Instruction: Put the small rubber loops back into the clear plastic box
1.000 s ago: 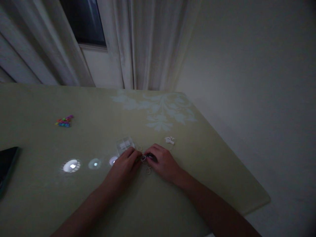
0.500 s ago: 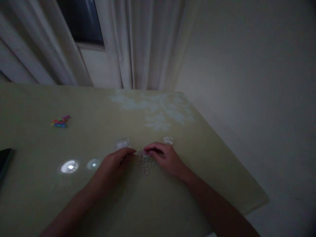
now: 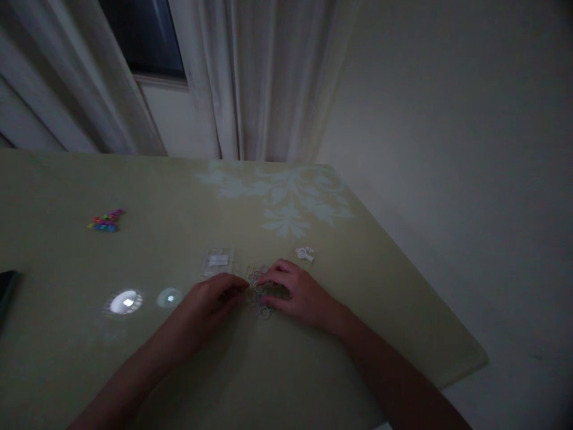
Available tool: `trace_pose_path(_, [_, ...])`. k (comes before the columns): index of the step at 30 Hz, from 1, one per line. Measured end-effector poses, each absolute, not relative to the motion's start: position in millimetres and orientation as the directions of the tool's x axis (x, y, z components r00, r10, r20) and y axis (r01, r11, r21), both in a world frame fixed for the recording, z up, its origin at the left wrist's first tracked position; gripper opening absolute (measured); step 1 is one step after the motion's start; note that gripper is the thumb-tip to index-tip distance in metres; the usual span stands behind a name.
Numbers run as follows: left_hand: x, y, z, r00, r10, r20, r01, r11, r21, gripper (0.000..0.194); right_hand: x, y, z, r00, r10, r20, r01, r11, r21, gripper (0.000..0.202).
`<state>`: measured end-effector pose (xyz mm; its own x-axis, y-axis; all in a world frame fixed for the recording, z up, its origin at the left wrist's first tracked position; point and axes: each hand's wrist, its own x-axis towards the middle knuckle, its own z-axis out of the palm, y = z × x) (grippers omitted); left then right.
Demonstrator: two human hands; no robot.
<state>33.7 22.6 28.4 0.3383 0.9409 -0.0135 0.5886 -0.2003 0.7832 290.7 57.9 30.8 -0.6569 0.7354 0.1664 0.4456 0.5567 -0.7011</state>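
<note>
A loose pile of small pale rings (image 3: pixel 264 313) lies on the table between my two hands. At its left edge is my left hand (image 3: pixel 217 301), its fingers curled together and their tips touching the nearest rings. Whatever those fingertips may hold is too small to make out. From the right, my right hand (image 3: pixel 298 292) reaches over the pile with thumb and index finger apart, the tips among the rings. Part of the pile is hidden under the right fingers. Just beyond my left hand lies a clear plastic box (image 3: pixel 219 260) with a white label.
Small white pieces (image 3: pixel 305 254) lie behind my right hand. Brightly coloured small pieces (image 3: pixel 106 221) are heaped at the left. A dark flat object (image 3: pixel 6 289) sits at the left edge. The table's (image 3: pixel 403 316) right edge slants beside the wall; curtains hang behind.
My right thumb has moved down and away from the index finger, so the hand has opened over the rings. My left hand has shifted slightly, and more of the clear box shows.
</note>
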Motion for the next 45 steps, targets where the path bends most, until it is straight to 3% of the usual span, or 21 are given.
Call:
trace_pose_path(7, [15, 28, 30, 0.196, 0.981, 0.007, 0.720, -0.148, 0.678, 0.023, 293, 60, 28, -0.686, 0.714, 0.137, 0.477, 0.584, -0.656, 0.020])
trace_pose_path(14, [35, 25, 32, 0.376, 0.926, -0.023, 0.628, -0.236, 0.742, 0.026, 298, 65, 31, -0.650, 0.752, 0.110, 0.536, 0.557, -0.635, 0.016])
trace_pose_path(21, [26, 24, 21, 0.403, 0.913, -0.058, 0.646, -0.238, 0.726, 0.018, 296, 65, 28, -0.623, 0.761, 0.180, 0.517, 0.574, -0.635, 0.027])
trace_pose_path(28, [46, 20, 16, 0.400, 0.916, 0.015, 0.625, -0.285, 0.727, 0.026, 293, 63, 24, -0.663, 0.730, 0.166, 0.484, 0.586, -0.650, 0.013])
trace_pose_path(36, [52, 21, 12, 0.388, 0.920, 0.063, 0.629, -0.314, 0.712, 0.026, 295, 66, 32, -0.640, 0.756, 0.138, 0.510, 0.552, -0.659, 0.013])
trace_pose_path(45, [51, 23, 22, 0.168, 0.972, 0.166, 0.531, -0.231, 0.815, 0.030, 293, 66, 31, -0.581, 0.792, 0.187, 0.545, 0.549, -0.633, 0.010])
